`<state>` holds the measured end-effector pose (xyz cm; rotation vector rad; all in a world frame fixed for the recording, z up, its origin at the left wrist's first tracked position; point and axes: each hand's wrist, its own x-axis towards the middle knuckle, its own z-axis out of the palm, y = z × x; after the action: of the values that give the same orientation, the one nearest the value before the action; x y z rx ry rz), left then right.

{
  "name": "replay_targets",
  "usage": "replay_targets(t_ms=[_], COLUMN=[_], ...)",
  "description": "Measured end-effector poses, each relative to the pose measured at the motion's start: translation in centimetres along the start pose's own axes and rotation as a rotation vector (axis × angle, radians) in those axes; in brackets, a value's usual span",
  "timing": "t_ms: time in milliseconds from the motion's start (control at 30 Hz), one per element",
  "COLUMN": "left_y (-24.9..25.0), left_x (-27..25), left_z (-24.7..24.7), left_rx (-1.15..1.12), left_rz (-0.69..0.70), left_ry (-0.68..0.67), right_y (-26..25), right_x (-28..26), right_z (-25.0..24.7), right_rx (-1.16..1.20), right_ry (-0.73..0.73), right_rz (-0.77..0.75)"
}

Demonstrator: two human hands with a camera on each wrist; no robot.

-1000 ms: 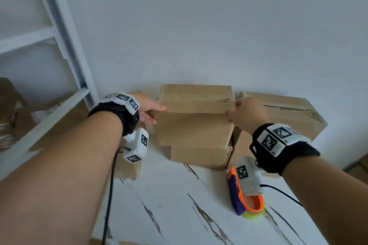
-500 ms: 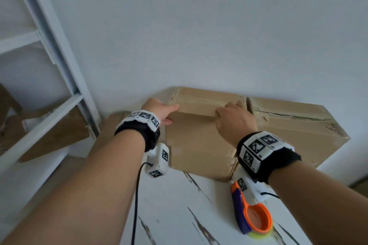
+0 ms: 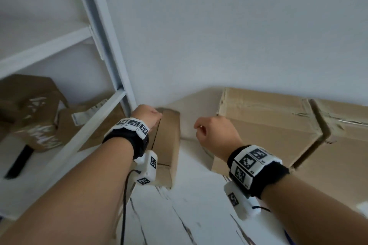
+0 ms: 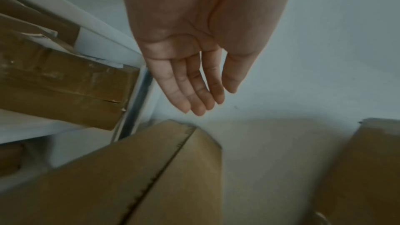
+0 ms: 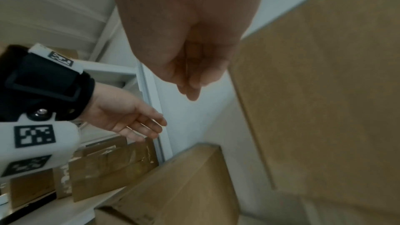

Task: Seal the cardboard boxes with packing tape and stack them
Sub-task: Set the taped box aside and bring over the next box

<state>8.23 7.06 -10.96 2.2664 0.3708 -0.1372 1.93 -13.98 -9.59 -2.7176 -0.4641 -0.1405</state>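
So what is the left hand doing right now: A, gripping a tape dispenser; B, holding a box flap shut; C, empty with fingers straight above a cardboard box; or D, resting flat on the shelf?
C: in the left wrist view the left hand holds nothing, its fingers extended above the cardboard box.
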Motion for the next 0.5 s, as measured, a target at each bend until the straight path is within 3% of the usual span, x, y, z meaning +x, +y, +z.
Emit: replay_targets(t_ms=[233, 500], left_y=[-6.0, -8.7], left_x=[4.5, 7.1], left_z=[-0.6, 1.8], left_rx=[0.299, 0.259], left_rz=[0.010, -0.046], left_ry=[-0.050, -0.167], right_y=[-3.1, -4.2], right_x=[3.8, 4.9], right_z=[7.5, 12.0], right_rx=[-0.001, -0.049], right_ry=[-0.170, -0.299], right_rz=[0.165, 0.226])
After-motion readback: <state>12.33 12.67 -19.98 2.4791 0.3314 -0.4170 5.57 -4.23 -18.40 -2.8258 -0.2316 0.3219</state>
